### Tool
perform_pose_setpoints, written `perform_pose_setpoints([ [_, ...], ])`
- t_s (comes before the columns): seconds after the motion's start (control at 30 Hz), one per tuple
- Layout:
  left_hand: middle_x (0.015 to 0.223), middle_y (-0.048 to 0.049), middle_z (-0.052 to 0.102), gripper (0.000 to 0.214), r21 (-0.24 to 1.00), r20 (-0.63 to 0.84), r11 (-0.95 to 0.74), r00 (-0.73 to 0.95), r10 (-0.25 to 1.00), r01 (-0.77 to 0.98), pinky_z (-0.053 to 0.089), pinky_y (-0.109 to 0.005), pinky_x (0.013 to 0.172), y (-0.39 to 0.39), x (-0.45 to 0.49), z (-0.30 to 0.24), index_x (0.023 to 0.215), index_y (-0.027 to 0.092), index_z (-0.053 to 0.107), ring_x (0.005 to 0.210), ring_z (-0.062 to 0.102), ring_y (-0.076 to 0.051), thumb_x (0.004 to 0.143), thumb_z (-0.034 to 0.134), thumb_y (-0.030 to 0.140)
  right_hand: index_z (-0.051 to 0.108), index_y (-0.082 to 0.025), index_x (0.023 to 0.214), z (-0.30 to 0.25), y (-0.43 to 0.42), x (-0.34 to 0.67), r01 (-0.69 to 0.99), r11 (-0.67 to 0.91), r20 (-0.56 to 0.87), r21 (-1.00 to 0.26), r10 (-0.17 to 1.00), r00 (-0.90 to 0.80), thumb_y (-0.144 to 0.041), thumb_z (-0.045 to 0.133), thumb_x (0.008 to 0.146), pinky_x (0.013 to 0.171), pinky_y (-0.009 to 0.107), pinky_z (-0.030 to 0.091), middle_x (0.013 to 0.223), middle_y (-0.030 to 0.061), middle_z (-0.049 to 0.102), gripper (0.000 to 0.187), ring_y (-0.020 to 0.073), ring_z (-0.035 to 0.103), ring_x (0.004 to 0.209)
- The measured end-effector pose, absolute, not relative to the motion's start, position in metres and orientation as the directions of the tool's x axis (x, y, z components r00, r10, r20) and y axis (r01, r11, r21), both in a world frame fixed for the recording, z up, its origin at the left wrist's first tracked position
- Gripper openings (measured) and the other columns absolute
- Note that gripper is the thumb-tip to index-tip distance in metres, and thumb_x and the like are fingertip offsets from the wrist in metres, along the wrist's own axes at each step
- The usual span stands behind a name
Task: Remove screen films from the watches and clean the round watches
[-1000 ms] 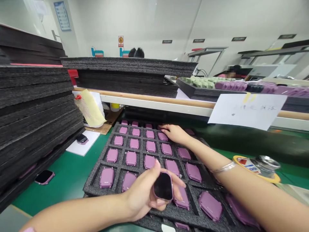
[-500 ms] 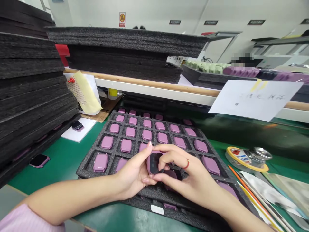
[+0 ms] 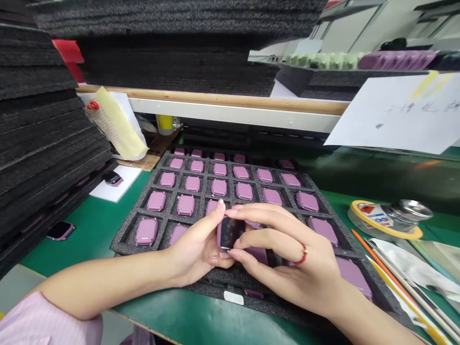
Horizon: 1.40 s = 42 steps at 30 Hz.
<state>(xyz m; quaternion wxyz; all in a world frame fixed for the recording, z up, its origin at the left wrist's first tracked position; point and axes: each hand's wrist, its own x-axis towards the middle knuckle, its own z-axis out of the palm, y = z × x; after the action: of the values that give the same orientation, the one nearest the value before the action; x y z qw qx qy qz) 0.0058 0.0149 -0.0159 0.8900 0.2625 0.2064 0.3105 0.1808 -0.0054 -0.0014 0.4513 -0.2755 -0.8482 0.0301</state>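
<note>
My left hand (image 3: 192, 251) holds a purple smartwatch case (image 3: 230, 234) between thumb and fingers, its dark glossy screen facing up. My right hand (image 3: 302, 261), with a red ring on one finger, closes on the same watch from the right; thumb and fingertips touch its edge and lower corner. Beneath both hands lies a black foam tray (image 3: 162, 229) with purple watch cases in its cells, most of them back side up. The hands and forearms hide some of the front cells.
Stacks of black foam trays stand at the left (image 3: 46, 110) and on the shelf (image 3: 215, 106) above. Two more watches lie at left, one on a white card (image 3: 120, 186). At right are a tape roll (image 3: 373, 221), a metal-topped bottle (image 3: 411, 211) and several thin sticks (image 3: 398, 282).
The view has tilted downward. My right fingers have straightened somewhat and shifted over the watch, uncovering more of its screen. My left hand keeps its hold.
</note>
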Motion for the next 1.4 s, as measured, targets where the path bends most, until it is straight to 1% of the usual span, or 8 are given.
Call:
perform_pose_setpoints([
  [0.2,0.064,0.0010,0.056,0.050,0.637,-0.228,0.657,0.716,0.660,-0.403,0.024,-0.013,0.041,0.013,0.006,-0.014,0.081,0.012,0.064,0.045,0.037,-0.002,0.084,0.067,0.061,0.067,-0.023,0.085,0.001,-0.005,0.179,0.433,0.743,0.766,-0.510,0.621,-0.164,-0.010,0.070,0.086,0.075,0.033,0.059,0.088,0.0037,0.074,0.014,0.0179,0.071,0.083],
  [0.37,0.073,-0.0063,0.067,0.055,0.655,-0.253,0.655,0.707,0.661,-0.377,0.022,-0.017,0.042,0.012,0.007,-0.012,0.088,0.010,0.071,0.044,0.039,-0.003,0.080,0.069,0.065,0.063,-0.022,0.076,0.002,0.001,0.186,-0.006,0.499,0.484,-0.866,0.842,0.239,-0.026,0.072,0.089,0.046,0.025,0.056,0.086,-0.0008,0.075,0.016,0.0078,0.061,0.042],
  [0.57,0.072,-0.0067,0.069,0.052,0.641,-0.260,0.665,0.707,0.657,-0.383,0.021,-0.018,0.042,0.012,0.006,-0.011,0.086,0.011,0.073,0.044,0.040,-0.003,0.080,0.071,0.062,0.070,-0.025,0.098,-0.002,0.001,0.186,-0.038,0.480,0.456,-0.877,0.853,0.254,-0.024,0.078,0.085,0.092,0.029,0.063,0.102,0.0001,0.077,0.015,0.0169,0.075,0.097],
  [0.7,0.074,-0.0066,0.069,0.052,0.636,-0.248,0.668,0.717,0.651,-0.386,0.021,-0.018,0.043,0.013,0.006,-0.012,0.089,0.011,0.072,0.043,0.035,-0.002,0.081,0.070,0.062,0.072,-0.027,0.091,-0.002,-0.005,0.188,0.195,0.588,0.619,-0.785,0.736,0.272,-0.015,0.074,0.086,0.074,0.031,0.067,0.088,-0.0012,0.077,0.013,0.0169,0.076,0.076],
  [0.8,0.074,-0.0061,0.067,0.056,0.646,-0.249,0.665,0.720,0.648,-0.375,0.020,-0.017,0.042,0.012,0.006,-0.012,0.087,0.010,0.070,0.043,0.035,-0.002,0.077,0.072,0.065,0.073,-0.030,0.094,0.000,-0.009,0.194,0.444,0.704,0.799,-0.555,0.599,0.048,-0.009,0.074,0.083,0.076,0.036,0.066,0.086,-0.0013,0.077,0.024,0.0201,0.075,0.080],
  [0.9,0.065,-0.0001,0.057,0.053,0.634,-0.253,0.672,0.718,0.648,-0.383,0.020,-0.016,0.041,0.011,0.006,-0.011,0.080,0.011,0.065,0.044,0.036,-0.003,0.076,0.074,0.063,0.070,-0.031,0.115,-0.002,-0.015,0.197,0.506,0.797,0.787,-0.330,0.529,-0.319,-0.008,0.065,0.090,0.082,0.033,0.065,0.100,0.0000,0.078,0.034,0.0200,0.075,0.092],
  [1.03,0.066,0.0028,0.049,0.051,0.614,-0.250,0.683,0.723,0.644,-0.396,0.021,-0.014,0.041,0.011,0.005,-0.010,0.078,0.012,0.062,0.047,0.037,-0.003,0.077,0.073,0.062,0.062,-0.030,0.134,-0.010,-0.032,0.194,0.516,0.814,0.740,-0.267,0.516,-0.431,-0.014,0.035,0.103,0.092,0.036,0.062,0.110,0.0033,0.077,0.043,0.0212,0.073,0.105],
  [1.4,0.064,0.0047,0.046,0.052,0.684,-0.237,0.603,0.658,0.715,-0.410,0.023,-0.014,0.040,0.010,0.006,-0.013,0.077,0.015,0.054,0.046,0.035,-0.003,0.080,0.069,0.065,0.065,-0.021,0.111,0.001,-0.014,0.185,0.544,0.826,0.741,-0.146,0.455,-0.493,-0.026,0.073,0.089,0.074,0.036,0.058,0.090,0.0027,0.076,0.024,0.0191,0.069,0.081],
])
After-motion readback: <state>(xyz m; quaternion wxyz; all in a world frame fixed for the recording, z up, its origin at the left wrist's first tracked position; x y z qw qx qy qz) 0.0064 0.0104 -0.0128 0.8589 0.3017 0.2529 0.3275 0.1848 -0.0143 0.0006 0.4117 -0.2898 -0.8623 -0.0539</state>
